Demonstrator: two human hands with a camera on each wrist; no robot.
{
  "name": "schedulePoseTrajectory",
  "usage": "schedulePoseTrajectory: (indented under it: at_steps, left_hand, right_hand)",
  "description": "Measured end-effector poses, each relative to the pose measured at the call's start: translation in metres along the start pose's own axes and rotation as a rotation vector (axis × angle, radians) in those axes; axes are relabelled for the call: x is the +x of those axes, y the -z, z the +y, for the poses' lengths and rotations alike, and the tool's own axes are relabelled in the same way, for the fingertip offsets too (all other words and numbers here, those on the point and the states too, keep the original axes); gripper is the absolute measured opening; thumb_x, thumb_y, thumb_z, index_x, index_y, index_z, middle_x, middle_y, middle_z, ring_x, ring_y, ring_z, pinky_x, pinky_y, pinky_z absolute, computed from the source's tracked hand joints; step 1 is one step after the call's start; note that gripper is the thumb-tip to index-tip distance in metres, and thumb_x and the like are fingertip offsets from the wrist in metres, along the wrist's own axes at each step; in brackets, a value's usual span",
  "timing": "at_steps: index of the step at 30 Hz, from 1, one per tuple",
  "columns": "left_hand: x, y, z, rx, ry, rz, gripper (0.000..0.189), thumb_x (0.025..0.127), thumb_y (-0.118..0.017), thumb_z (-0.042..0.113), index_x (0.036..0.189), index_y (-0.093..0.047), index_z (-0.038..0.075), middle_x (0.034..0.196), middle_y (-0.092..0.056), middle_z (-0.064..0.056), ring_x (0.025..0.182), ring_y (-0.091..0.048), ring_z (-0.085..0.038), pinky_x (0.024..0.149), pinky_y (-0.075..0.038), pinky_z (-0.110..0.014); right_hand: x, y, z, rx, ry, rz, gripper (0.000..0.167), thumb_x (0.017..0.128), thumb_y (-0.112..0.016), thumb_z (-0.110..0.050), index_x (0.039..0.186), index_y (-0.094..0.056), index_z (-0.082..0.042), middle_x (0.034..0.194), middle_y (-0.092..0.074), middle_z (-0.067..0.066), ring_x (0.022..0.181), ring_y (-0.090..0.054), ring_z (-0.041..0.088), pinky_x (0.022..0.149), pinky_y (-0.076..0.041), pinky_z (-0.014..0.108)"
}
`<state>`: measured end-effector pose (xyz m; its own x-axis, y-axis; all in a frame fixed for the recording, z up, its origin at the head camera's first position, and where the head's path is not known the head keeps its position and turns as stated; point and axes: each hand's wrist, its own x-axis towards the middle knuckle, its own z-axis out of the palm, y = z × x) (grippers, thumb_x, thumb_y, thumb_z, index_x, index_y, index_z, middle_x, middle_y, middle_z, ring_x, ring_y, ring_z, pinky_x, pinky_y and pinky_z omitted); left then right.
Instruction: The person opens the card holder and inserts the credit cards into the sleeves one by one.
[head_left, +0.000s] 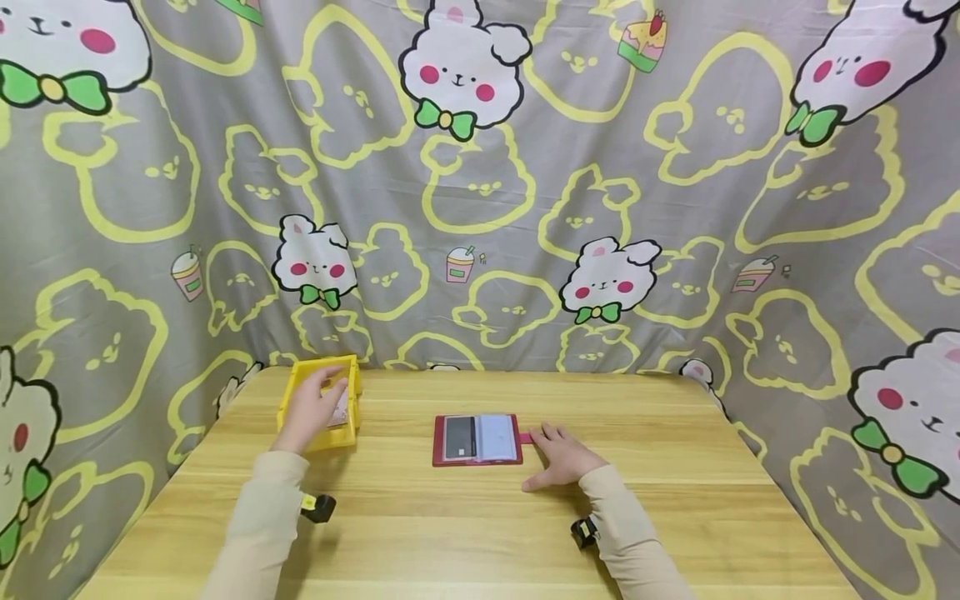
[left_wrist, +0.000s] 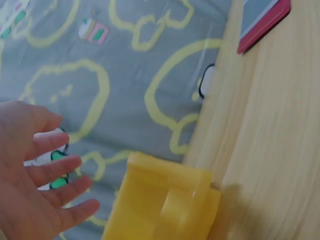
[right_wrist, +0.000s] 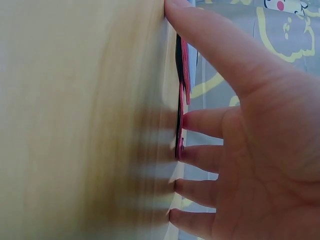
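A red card holder (head_left: 477, 464) lies spread flat on the table, a dark card (head_left: 460, 437) in its left sleeve and a pale blue sleeve (head_left: 496, 437) on the right. My right hand (head_left: 562, 458) rests on the table beside it, fingers extended; in the right wrist view, fingertips (right_wrist: 187, 154) touch its pink strap (right_wrist: 180, 149). Over a yellow plastic basket (head_left: 334, 438) at the left hovers my left hand (head_left: 311, 412), its fingers spread and holding nothing in the left wrist view. Inside the basket shows a pale pinkish card (head_left: 340, 410), partly hidden by the hand.
The basket stands near the far left corner of the wooden table (head_left: 420, 533). A grey curtain (head_left: 495, 250) with rabbit prints hangs behind the table and along both sides. Each sleeve carries a small black wrist camera (head_left: 322, 508).
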<state>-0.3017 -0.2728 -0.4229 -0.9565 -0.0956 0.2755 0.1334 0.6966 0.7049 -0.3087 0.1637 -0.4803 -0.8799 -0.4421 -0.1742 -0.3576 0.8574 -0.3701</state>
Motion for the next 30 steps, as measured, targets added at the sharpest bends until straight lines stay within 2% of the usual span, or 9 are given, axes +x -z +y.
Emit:
schedulePoseTrajectory:
  at_steps: [5, 9, 13, 14, 18, 20, 21, 24, 30]
  left_hand:
    - [0.015, 0.005, -0.013, -0.140, 0.172, -0.068, 0.054, 0.105, -0.041, 0.034, 0.146, -0.039, 0.000, 0.147, -0.041, -0.027, 0.135, -0.039, -0.044, 0.111, -0.035, -0.056]
    - [0.024, 0.007, -0.020, -0.244, 0.299, -0.132, 0.065, 0.105, -0.032, 0.045, 0.151, -0.027, -0.001, 0.154, -0.029, -0.027, 0.141, -0.030, -0.044, 0.113, -0.032, -0.057]
    - [0.029, 0.005, -0.028, -0.332, 0.369, -0.183, 0.072, 0.104, -0.027, 0.049, 0.154, -0.016, -0.001, 0.158, -0.018, -0.028, 0.142, -0.026, -0.042, 0.113, -0.033, -0.056]
    - [0.031, 0.003, -0.031, -0.347, 0.383, -0.181, 0.072, 0.104, -0.027, 0.049, 0.154, -0.016, -0.002, 0.153, -0.026, -0.030, 0.132, -0.037, -0.043, 0.109, -0.039, -0.054]
    - [0.034, -0.003, -0.043, -0.448, 0.476, -0.201, 0.077, 0.103, -0.026, 0.051, 0.155, -0.005, -0.001, 0.155, -0.021, -0.031, 0.136, -0.035, -0.044, 0.111, -0.037, -0.050]
    - [0.035, -0.006, -0.050, -0.480, 0.524, -0.196, 0.078, 0.103, -0.026, 0.052, 0.155, -0.001, 0.001, 0.158, -0.018, -0.029, 0.140, -0.031, -0.045, 0.115, -0.034, -0.049]
    - [0.035, -0.007, -0.053, -0.505, 0.548, -0.201, 0.078, 0.103, -0.025, 0.052, 0.155, 0.003, 0.002, 0.162, -0.006, -0.025, 0.147, -0.017, -0.044, 0.119, -0.027, -0.050]
    - [0.036, -0.010, -0.060, -0.537, 0.585, -0.174, 0.077, 0.103, -0.025, 0.051, 0.156, 0.004, 0.003, 0.163, -0.007, -0.022, 0.148, -0.017, -0.041, 0.121, -0.023, -0.050]
    - [0.035, -0.014, -0.064, -0.560, 0.599, -0.126, 0.076, 0.102, -0.027, 0.051, 0.156, 0.000, 0.004, 0.163, -0.010, -0.022, 0.147, -0.020, -0.038, 0.121, -0.024, -0.049]
  right_hand:
    - [-0.002, -0.001, -0.001, 0.022, -0.005, 0.002, 0.105, 0.072, -0.082, -0.050, 0.151, -0.032, -0.002, 0.159, -0.022, 0.026, 0.144, -0.019, 0.053, 0.112, -0.028, 0.066]
    - [-0.002, -0.002, -0.001, 0.029, -0.010, 0.002, 0.105, 0.072, -0.082, -0.050, 0.151, -0.032, -0.003, 0.159, -0.022, 0.026, 0.144, -0.019, 0.052, 0.112, -0.028, 0.065]
    - [-0.002, -0.002, -0.001, 0.032, -0.011, 0.005, 0.105, 0.072, -0.082, -0.051, 0.151, -0.031, -0.003, 0.159, -0.021, 0.026, 0.144, -0.019, 0.052, 0.112, -0.028, 0.065]
    - [-0.002, -0.002, -0.001, 0.033, -0.011, 0.006, 0.105, 0.072, -0.082, -0.050, 0.151, -0.031, -0.003, 0.159, -0.021, 0.026, 0.144, -0.019, 0.052, 0.112, -0.028, 0.065]
    - [-0.002, -0.001, -0.001, 0.037, -0.011, 0.012, 0.105, 0.072, -0.082, -0.049, 0.151, -0.032, -0.003, 0.159, -0.022, 0.026, 0.144, -0.018, 0.052, 0.113, -0.027, 0.064]
    - [-0.003, -0.001, -0.001, 0.039, -0.006, 0.013, 0.104, 0.072, -0.082, -0.049, 0.151, -0.032, -0.002, 0.159, -0.022, 0.026, 0.144, -0.018, 0.052, 0.113, -0.027, 0.065]
    - [-0.003, -0.001, -0.001, 0.040, -0.004, 0.013, 0.104, 0.072, -0.082, -0.049, 0.151, -0.032, -0.002, 0.159, -0.021, 0.026, 0.144, -0.018, 0.052, 0.113, -0.027, 0.065]
    - [-0.003, -0.002, -0.001, 0.046, 0.002, 0.012, 0.104, 0.073, -0.082, -0.049, 0.151, -0.032, -0.002, 0.159, -0.021, 0.026, 0.144, -0.018, 0.052, 0.113, -0.027, 0.064]
    - [-0.002, -0.002, 0.000, 0.045, 0.004, 0.014, 0.104, 0.072, -0.082, -0.049, 0.151, -0.032, -0.002, 0.158, -0.022, 0.027, 0.144, -0.018, 0.052, 0.113, -0.027, 0.064]
